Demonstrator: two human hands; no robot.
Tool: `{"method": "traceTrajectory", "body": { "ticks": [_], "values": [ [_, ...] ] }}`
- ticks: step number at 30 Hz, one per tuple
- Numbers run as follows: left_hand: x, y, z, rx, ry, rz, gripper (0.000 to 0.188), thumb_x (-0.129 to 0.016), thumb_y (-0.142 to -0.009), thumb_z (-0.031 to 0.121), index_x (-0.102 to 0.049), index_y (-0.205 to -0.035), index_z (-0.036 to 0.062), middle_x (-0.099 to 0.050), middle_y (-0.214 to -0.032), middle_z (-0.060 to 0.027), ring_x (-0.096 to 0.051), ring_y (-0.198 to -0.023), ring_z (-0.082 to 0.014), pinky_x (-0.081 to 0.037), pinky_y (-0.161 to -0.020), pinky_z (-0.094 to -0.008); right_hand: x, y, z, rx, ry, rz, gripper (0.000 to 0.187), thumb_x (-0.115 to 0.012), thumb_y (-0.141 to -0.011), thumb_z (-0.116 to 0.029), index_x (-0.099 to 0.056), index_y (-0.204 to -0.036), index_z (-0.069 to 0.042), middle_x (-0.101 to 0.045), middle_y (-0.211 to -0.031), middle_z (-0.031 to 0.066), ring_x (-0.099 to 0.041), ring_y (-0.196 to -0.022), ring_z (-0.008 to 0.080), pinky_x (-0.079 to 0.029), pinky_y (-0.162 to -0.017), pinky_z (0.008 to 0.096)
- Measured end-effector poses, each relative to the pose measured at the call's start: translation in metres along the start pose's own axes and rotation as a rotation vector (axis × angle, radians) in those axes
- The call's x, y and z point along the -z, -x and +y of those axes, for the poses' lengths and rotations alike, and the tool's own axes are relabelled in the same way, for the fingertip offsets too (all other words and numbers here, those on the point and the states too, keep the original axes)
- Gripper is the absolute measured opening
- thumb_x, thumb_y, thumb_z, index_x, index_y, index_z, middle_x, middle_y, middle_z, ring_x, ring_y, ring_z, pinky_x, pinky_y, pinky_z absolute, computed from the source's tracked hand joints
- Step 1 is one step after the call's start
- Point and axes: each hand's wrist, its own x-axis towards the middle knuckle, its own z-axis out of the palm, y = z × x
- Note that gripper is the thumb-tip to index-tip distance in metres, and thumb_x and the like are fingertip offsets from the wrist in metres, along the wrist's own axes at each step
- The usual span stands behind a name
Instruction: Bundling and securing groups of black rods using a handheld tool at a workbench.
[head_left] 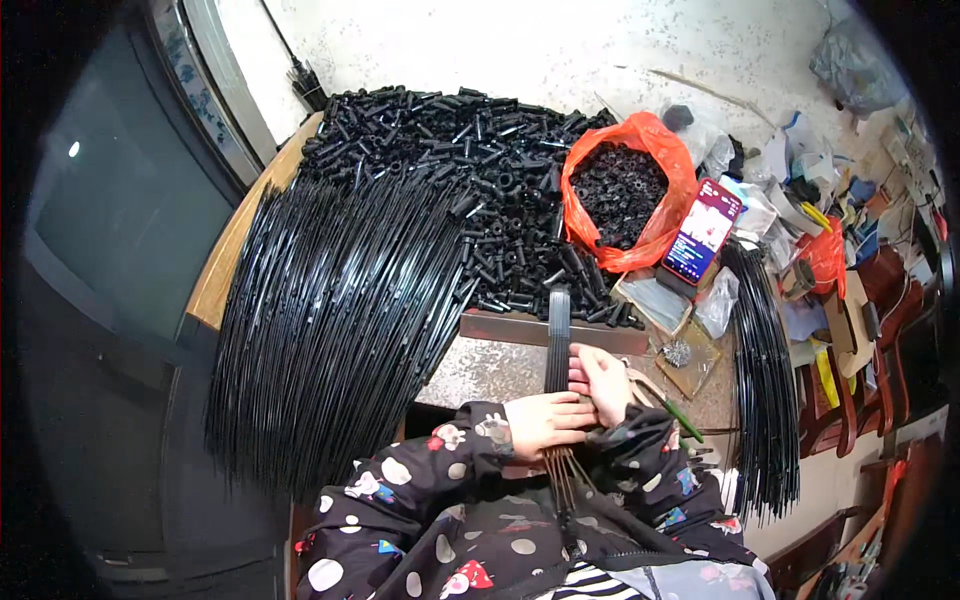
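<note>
A narrow bundle of thin dark metal ribs [559, 345], like umbrella ribs, stands out in front of my body. Its flat far end rests across the front of the pile, and the near ends spread apart below my hands. Wrapped over the bundle from the left is my left hand [545, 420], its fingers closed across it. My right hand [600, 383] curls round the bundle from the right, just above the left. The palm sides and whatever lies under the fingers are hidden.
Small black tubular parts [430, 140] heap over the table's back. Long dark ribs [340, 320] lie massed at left, with another bunch [765, 390] at right. A red plastic bag [680, 165] holds small black pieces beside a propped phone [705, 230]. Green-handled pliers [680, 418] lie near my right hand.
</note>
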Motion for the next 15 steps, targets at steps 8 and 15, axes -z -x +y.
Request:
{"method": "traceTrajectory", "body": {
  "ticks": [8,15],
  "values": [
    [-0.008,0.014,-0.012,0.008,0.364,0.235,0.048,-0.054,-0.059,0.015,-0.040,-0.105,0.0074,-0.045,-0.098,-0.0132,-0.041,-0.094,-0.0270,-0.029,-0.083,-0.0381,0.007,0.044,-0.034,0.602,0.487,-1.103,0.030,-0.050,-0.072,-0.025,-0.050,-0.093,-0.003,-0.053,-0.089,0.0095,-0.049,-0.084,0.0162,-0.037,-0.072,0.0266],
    [0.001,0.017,-0.004,0.167,0.337,0.238,0.038,-0.055,-0.060,0.012,-0.046,-0.096,0.0035,-0.049,-0.092,-0.0104,-0.046,-0.085,-0.0265,-0.036,-0.076,-0.0328,0.018,0.045,-0.070,0.603,0.595,-0.968,0.068,-0.063,-0.058,-0.030,-0.032,-0.111,0.000,-0.044,-0.105,0.0111,-0.042,-0.096,0.0170,-0.032,-0.080,0.0277]
  ]
}}
